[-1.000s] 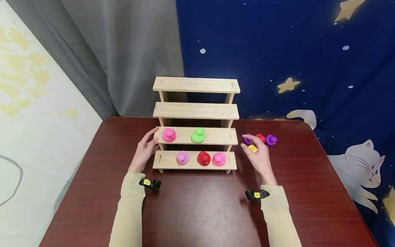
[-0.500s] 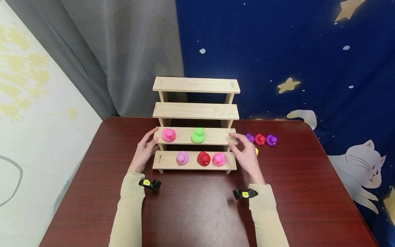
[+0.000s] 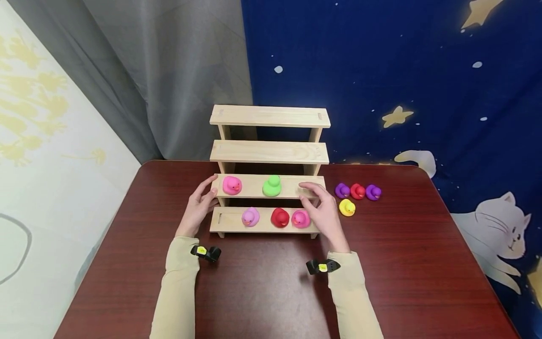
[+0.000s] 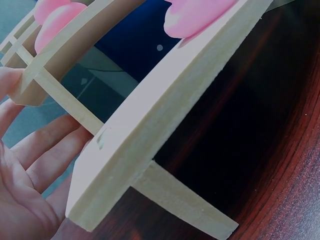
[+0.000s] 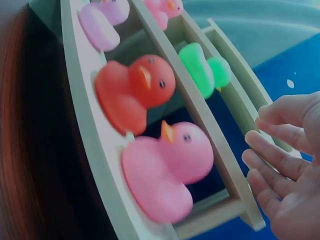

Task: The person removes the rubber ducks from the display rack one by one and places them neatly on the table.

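A stepped wooden display stand (image 3: 269,153) stands on the table, with several rubber ducks on its two lower shelves. My left hand (image 3: 199,207) grips the left end of the second shelf from the bottom, thumb at its edge in the left wrist view. Over that shelf's right part hovers my right hand (image 3: 323,214), fingers parted and holding nothing. On this shelf sit a hot pink duck (image 3: 232,185) and a green duck (image 3: 272,186). The bottom shelf carries a lilac duck (image 3: 251,217), a red duck (image 5: 127,92) and a pink duck (image 5: 167,170), the last beside my right hand.
Right of the stand, two purple ducks (image 3: 373,192), a red duck (image 3: 357,191) and a yellow duck (image 3: 347,207) are grouped on the dark red table (image 3: 423,263). A grey curtain (image 3: 178,70) and a blue starry cloth (image 3: 360,70) hang behind.
My right hand has moved left from the loose ducks to over the second shelf's right part, uncovering the yellow and purple ducks. The left hand has stayed on the stand.
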Action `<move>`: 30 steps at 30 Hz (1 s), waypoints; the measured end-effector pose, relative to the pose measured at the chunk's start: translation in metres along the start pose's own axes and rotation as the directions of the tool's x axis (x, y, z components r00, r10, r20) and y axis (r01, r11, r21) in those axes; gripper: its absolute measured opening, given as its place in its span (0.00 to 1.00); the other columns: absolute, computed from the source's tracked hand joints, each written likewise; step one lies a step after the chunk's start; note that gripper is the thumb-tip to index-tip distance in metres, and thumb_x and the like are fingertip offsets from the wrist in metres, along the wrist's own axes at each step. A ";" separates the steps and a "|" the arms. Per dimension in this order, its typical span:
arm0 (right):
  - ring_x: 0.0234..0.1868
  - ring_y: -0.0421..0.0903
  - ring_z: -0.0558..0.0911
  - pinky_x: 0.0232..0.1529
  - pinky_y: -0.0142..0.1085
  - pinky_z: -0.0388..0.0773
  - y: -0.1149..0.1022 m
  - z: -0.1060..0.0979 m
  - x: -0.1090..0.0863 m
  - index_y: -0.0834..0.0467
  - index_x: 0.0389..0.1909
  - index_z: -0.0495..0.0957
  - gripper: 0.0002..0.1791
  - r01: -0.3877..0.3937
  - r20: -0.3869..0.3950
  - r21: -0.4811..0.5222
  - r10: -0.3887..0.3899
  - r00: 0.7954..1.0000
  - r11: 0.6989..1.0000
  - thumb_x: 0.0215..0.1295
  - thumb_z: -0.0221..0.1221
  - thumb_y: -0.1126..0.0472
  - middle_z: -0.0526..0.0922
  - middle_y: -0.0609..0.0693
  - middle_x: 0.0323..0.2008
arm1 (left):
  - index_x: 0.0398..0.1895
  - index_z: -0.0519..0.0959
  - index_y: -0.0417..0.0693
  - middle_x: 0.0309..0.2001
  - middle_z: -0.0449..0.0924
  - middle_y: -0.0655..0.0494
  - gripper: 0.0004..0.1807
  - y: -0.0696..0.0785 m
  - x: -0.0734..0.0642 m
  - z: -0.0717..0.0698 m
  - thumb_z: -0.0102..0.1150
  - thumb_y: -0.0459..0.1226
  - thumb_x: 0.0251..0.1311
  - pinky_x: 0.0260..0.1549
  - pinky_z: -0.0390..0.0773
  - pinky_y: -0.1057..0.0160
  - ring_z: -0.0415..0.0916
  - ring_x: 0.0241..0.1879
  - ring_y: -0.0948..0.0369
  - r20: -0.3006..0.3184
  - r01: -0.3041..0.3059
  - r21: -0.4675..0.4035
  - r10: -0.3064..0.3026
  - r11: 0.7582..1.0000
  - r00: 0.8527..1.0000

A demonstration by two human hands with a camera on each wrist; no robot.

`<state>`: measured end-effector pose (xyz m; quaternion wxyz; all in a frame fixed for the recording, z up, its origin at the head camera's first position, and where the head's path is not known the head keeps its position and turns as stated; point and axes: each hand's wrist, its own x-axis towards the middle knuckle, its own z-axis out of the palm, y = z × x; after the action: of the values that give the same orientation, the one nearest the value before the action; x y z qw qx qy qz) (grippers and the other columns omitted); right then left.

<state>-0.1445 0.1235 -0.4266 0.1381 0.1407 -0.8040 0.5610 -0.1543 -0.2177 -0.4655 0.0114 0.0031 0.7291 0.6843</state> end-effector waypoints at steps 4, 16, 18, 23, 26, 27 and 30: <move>0.51 0.47 0.77 0.53 0.35 0.70 -0.006 0.010 0.005 0.60 0.50 0.81 0.16 0.007 0.016 0.008 -0.007 1.000 1.000 0.61 0.63 0.70 0.81 0.53 0.50 | 0.72 0.63 0.61 0.61 0.71 0.39 0.28 0.000 0.001 -0.001 0.53 0.47 0.70 0.52 0.71 0.46 0.75 0.54 0.48 0.000 0.001 -0.002 -0.001 1.000 1.000; 0.57 0.51 0.74 0.61 0.41 0.64 -0.012 0.022 0.026 0.65 0.52 0.79 0.15 0.070 0.111 0.053 -0.075 0.991 0.996 0.64 0.59 0.73 0.80 0.58 0.52 | 0.72 0.63 0.62 0.61 0.71 0.39 0.28 -0.001 0.001 -0.001 0.52 0.47 0.70 0.52 0.72 0.47 0.75 0.55 0.49 -0.002 0.013 0.000 -0.013 1.000 1.000; 0.58 0.52 0.74 0.61 0.43 0.64 -0.013 0.021 0.032 0.67 0.53 0.78 0.16 0.082 0.153 0.074 -0.093 0.984 0.994 0.64 0.58 0.73 0.79 0.59 0.52 | 0.72 0.63 0.62 0.61 0.71 0.39 0.28 0.000 0.001 0.000 0.52 0.47 0.70 0.52 0.73 0.49 0.74 0.55 0.49 -0.001 0.014 -0.007 -0.014 1.000 1.000; 0.59 0.54 0.73 0.62 0.47 0.63 -0.011 0.021 0.047 0.69 0.55 0.76 0.17 0.077 0.283 0.126 -0.110 0.953 0.989 0.65 0.56 0.76 0.77 0.61 0.54 | 0.72 0.63 0.61 0.61 0.71 0.38 0.28 0.001 0.001 0.000 0.52 0.46 0.71 0.52 0.73 0.50 0.75 0.55 0.50 0.004 0.021 -0.007 -0.021 1.000 1.000; 0.60 0.48 0.73 0.62 0.42 0.64 0.003 0.024 0.055 0.63 0.57 0.77 0.19 0.065 0.360 0.146 -0.114 0.926 0.987 0.66 0.57 0.74 0.77 0.55 0.56 | 0.72 0.63 0.61 0.60 0.72 0.37 0.27 0.000 0.001 0.000 0.52 0.46 0.71 0.52 0.72 0.48 0.77 0.53 0.53 -0.002 0.016 -0.003 -0.016 1.000 1.000; 0.60 0.47 0.72 0.63 0.41 0.63 0.003 0.024 0.057 0.63 0.57 0.77 0.19 0.059 0.384 0.150 -0.114 0.916 0.987 0.66 0.56 0.74 0.77 0.54 0.56 | 0.72 0.63 0.61 0.60 0.72 0.37 0.27 0.000 0.001 0.000 0.52 0.46 0.71 0.52 0.72 0.47 0.77 0.52 0.54 -0.001 0.013 -0.005 -0.013 1.000 1.000; 0.59 0.45 0.73 0.62 0.39 0.65 0.003 0.024 0.061 0.61 0.58 0.76 0.19 0.041 0.442 0.150 -0.104 0.891 0.988 0.67 0.56 0.73 0.77 0.52 0.56 | 0.71 0.64 0.61 0.59 0.72 0.37 0.27 0.000 0.001 0.000 0.52 0.45 0.71 0.53 0.71 0.45 0.78 0.51 0.55 -0.002 0.010 -0.016 -0.011 1.000 1.000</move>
<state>-0.2030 0.0971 -0.4139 -0.0399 0.3052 -0.7681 0.5616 -0.1550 -0.2181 -0.4653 0.0144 -0.0014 0.7237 0.6899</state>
